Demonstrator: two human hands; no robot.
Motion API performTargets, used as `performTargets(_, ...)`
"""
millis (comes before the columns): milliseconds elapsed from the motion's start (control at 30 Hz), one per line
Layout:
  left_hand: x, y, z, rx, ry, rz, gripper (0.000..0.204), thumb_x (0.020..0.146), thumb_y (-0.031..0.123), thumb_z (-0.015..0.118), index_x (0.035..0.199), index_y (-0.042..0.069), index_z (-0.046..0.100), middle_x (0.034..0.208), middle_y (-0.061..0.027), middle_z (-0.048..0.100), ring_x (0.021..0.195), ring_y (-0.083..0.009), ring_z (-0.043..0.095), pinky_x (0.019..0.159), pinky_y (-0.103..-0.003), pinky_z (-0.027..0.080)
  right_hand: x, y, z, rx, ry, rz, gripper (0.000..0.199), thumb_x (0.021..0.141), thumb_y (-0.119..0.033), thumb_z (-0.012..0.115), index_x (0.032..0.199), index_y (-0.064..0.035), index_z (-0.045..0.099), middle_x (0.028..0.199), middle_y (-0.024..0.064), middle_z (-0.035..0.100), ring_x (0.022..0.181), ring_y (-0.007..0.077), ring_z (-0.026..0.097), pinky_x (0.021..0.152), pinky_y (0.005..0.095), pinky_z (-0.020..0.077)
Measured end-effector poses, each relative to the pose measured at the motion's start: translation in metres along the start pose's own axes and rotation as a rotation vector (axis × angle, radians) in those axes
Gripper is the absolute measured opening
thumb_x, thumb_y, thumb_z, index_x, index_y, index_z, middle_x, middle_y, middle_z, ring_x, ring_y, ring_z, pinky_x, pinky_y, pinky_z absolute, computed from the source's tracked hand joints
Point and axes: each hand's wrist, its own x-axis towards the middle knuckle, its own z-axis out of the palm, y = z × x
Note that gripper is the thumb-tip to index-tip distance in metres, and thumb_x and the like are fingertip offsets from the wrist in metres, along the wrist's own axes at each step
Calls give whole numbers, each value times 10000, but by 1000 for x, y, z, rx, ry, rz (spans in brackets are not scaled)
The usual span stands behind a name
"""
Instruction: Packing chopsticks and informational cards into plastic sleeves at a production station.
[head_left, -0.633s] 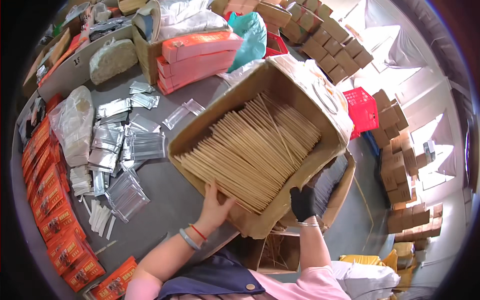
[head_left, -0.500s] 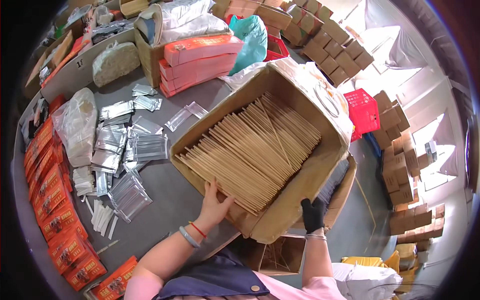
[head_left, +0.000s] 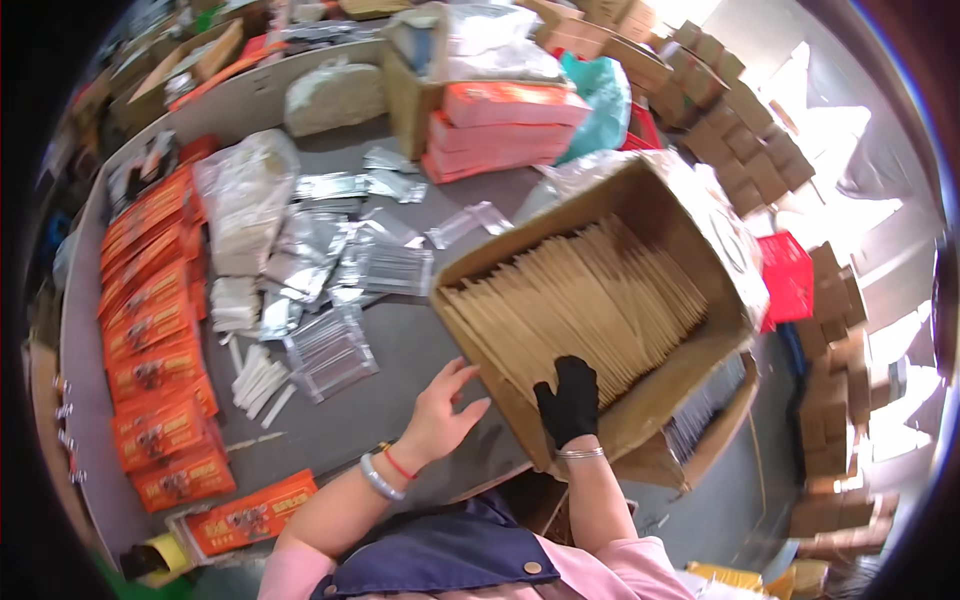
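Note:
A cardboard box stands tilted at the table's right edge. Inside lies a dense row of thin wooden sticks. My right hand, in a black glove, reaches over the box's near wall onto the near end of the sticks. Its thumb stands apart from the fingers, and nothing shows gripped in it. Just outside the box's left wall is my left hand, bare, with fingers apart and nothing in them. It wears a red cord and a pale bangle at the wrist.
Silvery flat packets and short white sticks lie left of the box. Orange printed packages line the left edge. Behind are a stack of pink-orange boxes and a teal bag. Another carton sits at right.
My left hand has let go of the box's near left edge. My right hand has left the box's right side and come onto the sticks. The view has shifted, moving the scene rightward.

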Motion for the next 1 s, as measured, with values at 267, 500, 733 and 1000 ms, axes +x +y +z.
performTargets(267,-102,-67,-176,696,504,39,267,805,105,724,1054,26,669,1028,-143,661,942,-327,639,832,-381,521,-10,6,27,-224,-18,-129,336,762,-186,733,1022,-34,586,1050,183,573,1033,380,527,894,497,426)
performTargets(500,-103,-102,-212,944,575,-20,128,793,84,707,895,40,644,868,-133,615,839,-348,592,749,-429,488,-12,7,46,-291,0,-70,174,815,-161,647,882,-44,538,896,167,554,891,357,551,769,477,450)
performTargets(733,-97,-83,-191,910,487,36,84,832,63,623,891,37,569,901,-148,573,859,-358,561,740,-454,462,-17,-5,38,-233,55,-68,136,856,-143,608,892,-40,526,891,170,541,895,373,544,759,491,437)
performTargets(1000,-42,-77,-152,1009,425,164,453,665,91,800,1082,93,624,1026,-79,581,1022,-308,536,868,-427,439,-26,-55,23,352,213,49,135,987,-105,489,1013,2,568,867,127,588,810,250,571,750,365,467)
